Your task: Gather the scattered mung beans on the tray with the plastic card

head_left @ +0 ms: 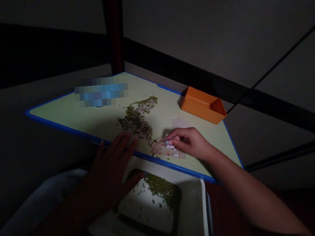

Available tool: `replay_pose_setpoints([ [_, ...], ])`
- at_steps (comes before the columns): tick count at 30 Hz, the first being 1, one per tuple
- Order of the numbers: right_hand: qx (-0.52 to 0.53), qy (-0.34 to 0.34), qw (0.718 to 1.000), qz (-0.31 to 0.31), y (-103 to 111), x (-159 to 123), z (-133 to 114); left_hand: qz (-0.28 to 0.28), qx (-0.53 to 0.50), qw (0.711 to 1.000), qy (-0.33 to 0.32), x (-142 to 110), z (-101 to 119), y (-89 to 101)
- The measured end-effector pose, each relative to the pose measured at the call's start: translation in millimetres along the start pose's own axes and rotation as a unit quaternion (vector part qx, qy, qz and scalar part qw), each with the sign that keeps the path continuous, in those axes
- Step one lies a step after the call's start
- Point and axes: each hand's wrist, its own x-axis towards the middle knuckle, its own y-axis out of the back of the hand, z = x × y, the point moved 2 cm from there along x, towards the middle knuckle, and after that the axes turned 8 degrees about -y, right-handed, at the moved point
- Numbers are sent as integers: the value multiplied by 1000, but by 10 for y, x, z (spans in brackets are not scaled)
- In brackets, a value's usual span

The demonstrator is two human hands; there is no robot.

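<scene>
A heap of small green beans or seeds is spread over a pale board with a blue rim. My left hand lies at the board's near edge, fingers stretched out just short of the heap and thumb pointing down over a white bin. My right hand is closed in a pinch on a see-through plastic piece with pink and white markings, at the board's near right. Whether that piece is a bag or a flat sheet I cannot tell. A few seeds lie beside it.
Below the board's near edge, the white bin has more green seeds inside. An orange box stands at the board's right back corner. A blurred blue thing is at the back left. Walls close in behind; the light is dim.
</scene>
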Motion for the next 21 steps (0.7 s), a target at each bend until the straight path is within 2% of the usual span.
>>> replay_pose_setpoints([
  [14, 8, -19, 1000, -23, 2, -12, -30, -6, 1, 1000, 3, 7, -1, -7],
  [21, 2, -5, 1000, -23, -6, -15, -47, -11, 1, 1000, 0, 22, 5, 21],
])
